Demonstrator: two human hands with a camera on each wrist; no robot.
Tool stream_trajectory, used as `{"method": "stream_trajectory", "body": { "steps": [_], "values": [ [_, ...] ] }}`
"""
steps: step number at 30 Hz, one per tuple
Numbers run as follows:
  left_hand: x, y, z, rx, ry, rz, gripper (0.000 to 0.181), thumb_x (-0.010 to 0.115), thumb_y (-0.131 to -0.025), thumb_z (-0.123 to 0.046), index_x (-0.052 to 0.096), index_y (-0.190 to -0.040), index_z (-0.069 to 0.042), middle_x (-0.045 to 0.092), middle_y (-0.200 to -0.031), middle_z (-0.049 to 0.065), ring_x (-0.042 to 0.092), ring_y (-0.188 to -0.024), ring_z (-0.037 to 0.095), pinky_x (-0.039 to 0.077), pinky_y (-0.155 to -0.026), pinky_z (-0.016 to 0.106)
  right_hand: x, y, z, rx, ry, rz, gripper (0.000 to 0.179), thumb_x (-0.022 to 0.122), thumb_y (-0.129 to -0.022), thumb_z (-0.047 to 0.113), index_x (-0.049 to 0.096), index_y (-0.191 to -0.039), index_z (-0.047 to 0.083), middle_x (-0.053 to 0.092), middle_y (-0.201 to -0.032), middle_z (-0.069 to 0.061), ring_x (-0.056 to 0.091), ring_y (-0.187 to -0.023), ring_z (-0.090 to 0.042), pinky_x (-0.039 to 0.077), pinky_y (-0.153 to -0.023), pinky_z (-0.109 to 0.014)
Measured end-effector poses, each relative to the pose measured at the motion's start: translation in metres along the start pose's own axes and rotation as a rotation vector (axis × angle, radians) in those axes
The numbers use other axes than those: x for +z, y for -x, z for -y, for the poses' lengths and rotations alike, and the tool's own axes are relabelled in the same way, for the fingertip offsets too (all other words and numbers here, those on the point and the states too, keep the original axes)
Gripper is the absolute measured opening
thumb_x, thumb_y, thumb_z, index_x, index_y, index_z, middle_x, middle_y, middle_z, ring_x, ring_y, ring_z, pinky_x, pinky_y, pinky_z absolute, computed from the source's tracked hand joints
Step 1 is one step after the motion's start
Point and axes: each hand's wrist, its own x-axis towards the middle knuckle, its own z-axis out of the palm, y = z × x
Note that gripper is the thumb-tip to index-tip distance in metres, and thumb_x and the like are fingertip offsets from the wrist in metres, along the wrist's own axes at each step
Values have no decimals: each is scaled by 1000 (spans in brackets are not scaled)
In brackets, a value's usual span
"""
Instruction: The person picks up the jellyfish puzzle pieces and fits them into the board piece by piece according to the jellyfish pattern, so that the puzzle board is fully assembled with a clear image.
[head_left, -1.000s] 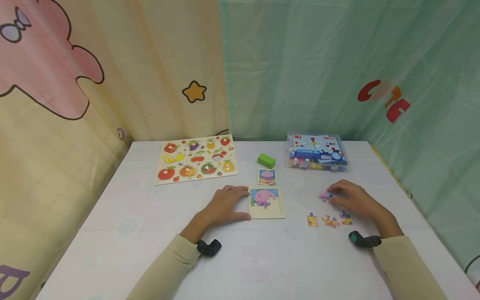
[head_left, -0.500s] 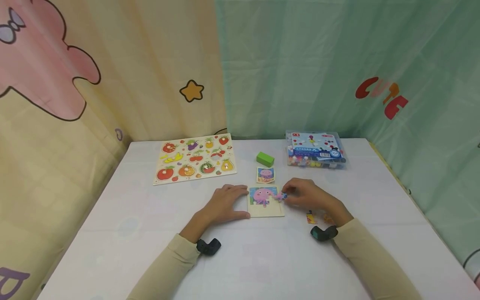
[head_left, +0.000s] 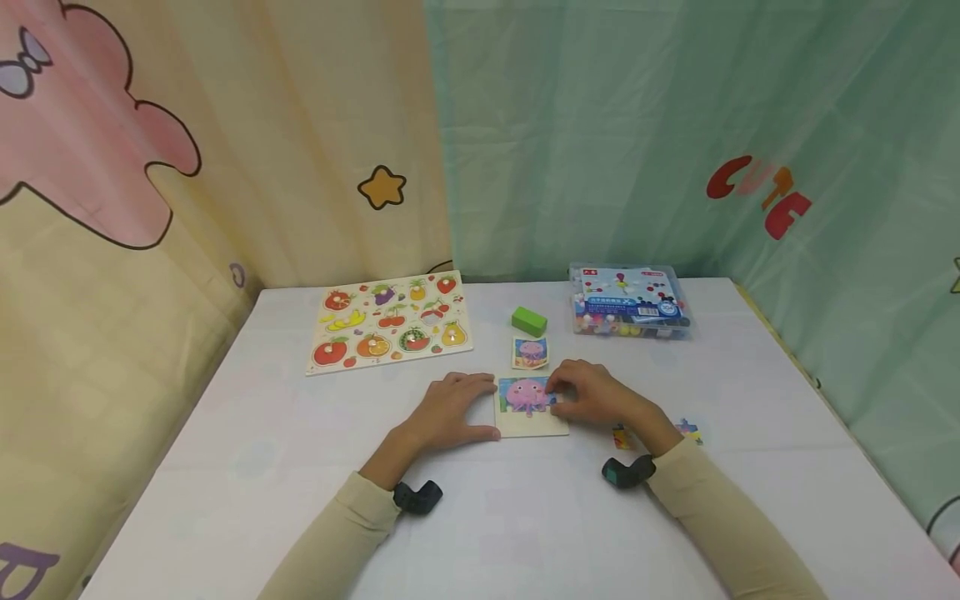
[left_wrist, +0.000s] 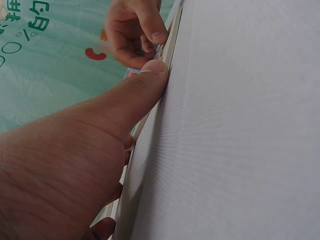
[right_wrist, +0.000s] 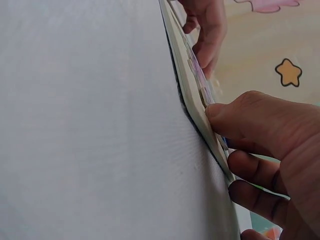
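A square wooden puzzle board (head_left: pixel 531 427) lies on the table, its upper part filled with a pink octopus picture (head_left: pixel 525 392) and its lower part bare wood. My left hand (head_left: pixel 452 410) rests at the board's left edge, thumb by the lower corner and fingers by the upper one. At the board's right side, my right hand (head_left: pixel 592 395) has thumb and fingertips on a puzzle piece (head_left: pixel 552 400), mostly hidden by the fingers. In the right wrist view, the thumb (right_wrist: pixel 220 115) presses at the board's edge. Loose pieces (head_left: pixel 622 437) lie partly hidden behind the right wrist, one (head_left: pixel 689 430) farther right.
Above the board lie a small octopus picture card (head_left: pixel 531 353) and a green block (head_left: pixel 529 321). A fruit peg puzzle (head_left: pixel 390 323) is at the back left. A clear plastic box (head_left: pixel 632 302) of colored beads stands at the back right. Curtains surround the white table (head_left: pixel 495 525).
My right hand has carried a pink-and-blue puzzle piece left from the loose pieces to the board, where it now sits at the picture's right side. The left hand stays at the board's left edge.
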Motion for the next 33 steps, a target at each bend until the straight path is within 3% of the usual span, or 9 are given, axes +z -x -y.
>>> {"method": "stream_trajectory", "body": {
  "steps": [10, 17, 33],
  "values": [
    [0, 0, 2, -3, -9, -3, 78, 69, -86, -66, 54, -147, -19, 44, -155, -4, 39, -138, 24, 35, -105, 49, 1, 1, 2, 3, -10, -24, 26, 79, -88, 23, 70, -110, 16, 61, -103, 9, 56, -97, -12, 46, -90, -42],
    [2, 0, 2, 6, 5, -4, 78, 69, -85, -66, 54, -146, -20, 45, -154, -5, 39, -137, 23, 35, -105, 48, 3, 2, -1, 16, -14, -26, 16, 79, -89, 23, 73, -104, 22, 60, -99, 11, 54, -91, -11, 47, -82, -36],
    [1, 0, -1, -11, -3, 6, 77, 70, -86, -65, 54, -146, -20, 45, -155, -5, 39, -137, 23, 35, -106, 48, 3, 5, 7, 38, -21, -52, 11, 80, -88, 21, 75, -98, 22, 60, -97, 10, 53, -88, -13, 46, -79, -36]
  ]
}}
